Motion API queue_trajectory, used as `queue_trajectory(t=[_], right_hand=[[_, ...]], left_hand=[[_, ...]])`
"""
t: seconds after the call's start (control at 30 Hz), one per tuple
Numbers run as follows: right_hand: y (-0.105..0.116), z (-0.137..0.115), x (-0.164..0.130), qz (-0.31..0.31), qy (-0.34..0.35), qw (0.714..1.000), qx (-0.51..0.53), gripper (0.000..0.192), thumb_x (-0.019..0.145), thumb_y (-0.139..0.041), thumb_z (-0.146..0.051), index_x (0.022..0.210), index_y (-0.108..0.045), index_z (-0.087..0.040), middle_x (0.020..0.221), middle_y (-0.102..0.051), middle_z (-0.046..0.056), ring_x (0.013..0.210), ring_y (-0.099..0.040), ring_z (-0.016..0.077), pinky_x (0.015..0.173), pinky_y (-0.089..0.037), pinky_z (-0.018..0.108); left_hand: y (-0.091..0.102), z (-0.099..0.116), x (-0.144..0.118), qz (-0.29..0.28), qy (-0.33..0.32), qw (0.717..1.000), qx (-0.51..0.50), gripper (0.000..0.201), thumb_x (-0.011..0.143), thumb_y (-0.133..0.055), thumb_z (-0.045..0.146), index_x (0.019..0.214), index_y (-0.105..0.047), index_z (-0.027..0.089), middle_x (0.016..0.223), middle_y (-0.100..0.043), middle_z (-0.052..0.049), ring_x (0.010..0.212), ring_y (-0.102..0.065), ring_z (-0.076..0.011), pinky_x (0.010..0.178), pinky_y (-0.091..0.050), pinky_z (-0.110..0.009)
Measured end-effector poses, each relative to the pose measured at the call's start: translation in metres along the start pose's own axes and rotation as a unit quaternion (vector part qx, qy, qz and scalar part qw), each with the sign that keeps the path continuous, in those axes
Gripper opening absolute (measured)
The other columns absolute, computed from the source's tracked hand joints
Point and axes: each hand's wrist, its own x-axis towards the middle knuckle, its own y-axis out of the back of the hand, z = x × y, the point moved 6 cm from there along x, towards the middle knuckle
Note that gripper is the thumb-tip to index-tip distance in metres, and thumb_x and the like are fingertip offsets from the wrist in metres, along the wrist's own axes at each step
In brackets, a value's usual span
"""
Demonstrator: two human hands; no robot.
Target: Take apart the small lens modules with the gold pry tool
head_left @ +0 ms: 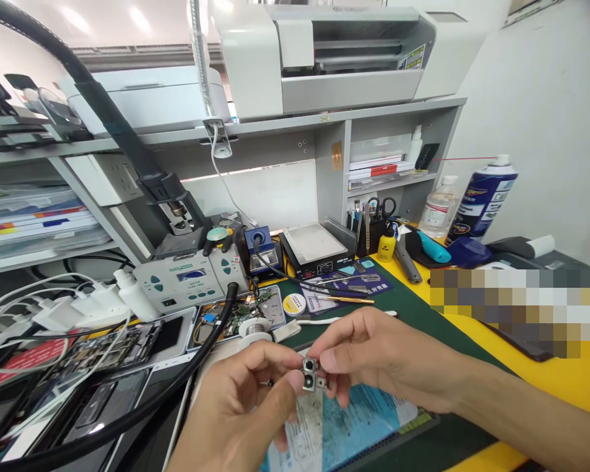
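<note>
Between the fingertips of both my hands is a small phone camera module [309,380] in a metal frame, with two dark lenses facing up toward me. My left hand [255,400] pinches its left side between thumb and index finger. From the right, my right hand [368,354] grips the other edge with thumb and fingers. Beneath the hands lies a blue and white printed sheet [358,419] on the dark green mat [423,328]. A spool of solder wire [254,331] stands just beyond my left hand.
A thick black hose [211,341] curves across the left side over several phones and parts. Behind are a grey rework station [191,278], a flat heating plate [314,246] and a tool holder [368,229]. At right stand a spray can [482,200] and a clear bottle [438,210].
</note>
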Motion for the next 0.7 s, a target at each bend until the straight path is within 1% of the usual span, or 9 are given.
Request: queue_trajectory(t=[0.37, 0.57, 0.7], right_hand=[[0.001, 0.010, 0.003, -0.024, -0.045, 0.997, 0.051, 0.021, 0.075, -0.088, -0.022, 0.088, -0.080, -0.009, 0.072, -0.073, 0.006, 0.067, -0.068, 0.0124, 0.065, -0.055, 0.024], [0.000, 0.010, 0.003, -0.018, -0.043, 0.997, 0.054, 0.021, 0.074, -0.088, -0.026, 0.082, -0.078, -0.009, 0.072, -0.072, 0.006, 0.069, -0.068, 0.0131, 0.064, -0.053, 0.023], [-0.001, 0.006, 0.003, -0.012, -0.032, 0.998, 0.046, 0.023, 0.071, -0.091, -0.026, 0.084, -0.080, -0.010, 0.075, -0.070, 0.005, 0.074, -0.066, 0.0136, 0.063, -0.052, 0.023]], left_hand=[[0.000, 0.004, -0.003, 0.055, -0.014, 0.998, -0.003, 0.032, 0.071, -0.082, 0.047, 0.080, -0.074, 0.017, 0.060, -0.058, 0.001, 0.055, -0.051, -0.0111, 0.044, -0.047, -0.018], [0.003, -0.002, -0.002, 0.061, -0.035, 0.997, 0.035, 0.032, 0.077, -0.077, 0.050, 0.084, -0.072, 0.018, 0.067, -0.059, 0.000, 0.059, -0.053, -0.0127, 0.046, -0.047, -0.020], [0.005, -0.008, -0.002, 0.051, -0.044, 0.996, 0.054, 0.032, 0.081, -0.073, 0.051, 0.088, -0.071, 0.019, 0.069, -0.059, 0.000, 0.060, -0.053, -0.0129, 0.048, -0.046, -0.020]])
